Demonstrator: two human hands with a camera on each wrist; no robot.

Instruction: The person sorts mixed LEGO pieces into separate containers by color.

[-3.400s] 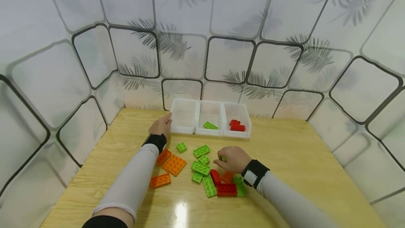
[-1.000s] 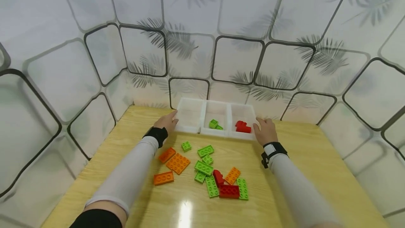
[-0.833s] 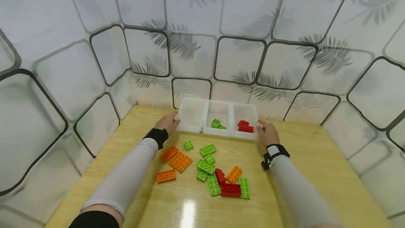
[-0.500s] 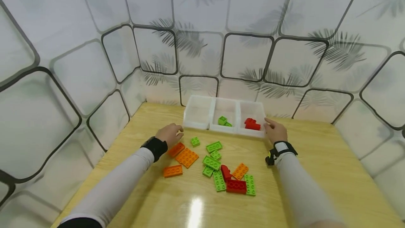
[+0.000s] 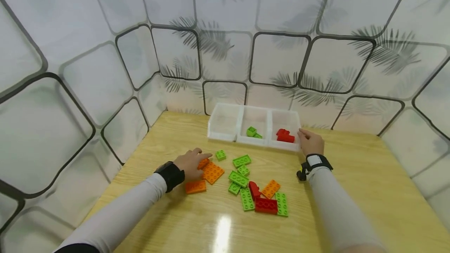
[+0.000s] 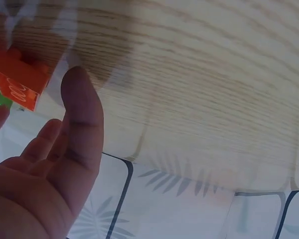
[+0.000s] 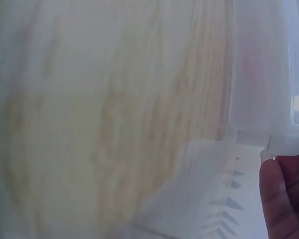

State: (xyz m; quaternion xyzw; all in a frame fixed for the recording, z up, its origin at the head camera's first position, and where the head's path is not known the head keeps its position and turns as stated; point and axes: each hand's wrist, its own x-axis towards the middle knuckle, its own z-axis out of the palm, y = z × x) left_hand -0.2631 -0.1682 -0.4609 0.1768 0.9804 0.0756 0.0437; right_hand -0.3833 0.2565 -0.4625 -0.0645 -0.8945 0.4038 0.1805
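My left hand reaches over the orange bricks left of the pile, fingers spread and nothing gripped. Its fingertips are right at an orange brick, which the hand partly hides. In the left wrist view the thumb stands apart from that orange brick. A square orange brick and a longer orange one lie beside the hand. My right hand touches the right end of the white three-compartment tray. In the right wrist view its fingertips meet the tray's corner, fingers nearly straight.
Green bricks sit in the tray's middle compartment, red bricks in the right one. Several green bricks, a red brick and an orange brick lie on the wooden table. A patterned curtain stands behind.
A green brick went from my right hand's side into the middle compartment. My right hand then moved to the tray's right end. My left hand left the tray and came down to the orange bricks.
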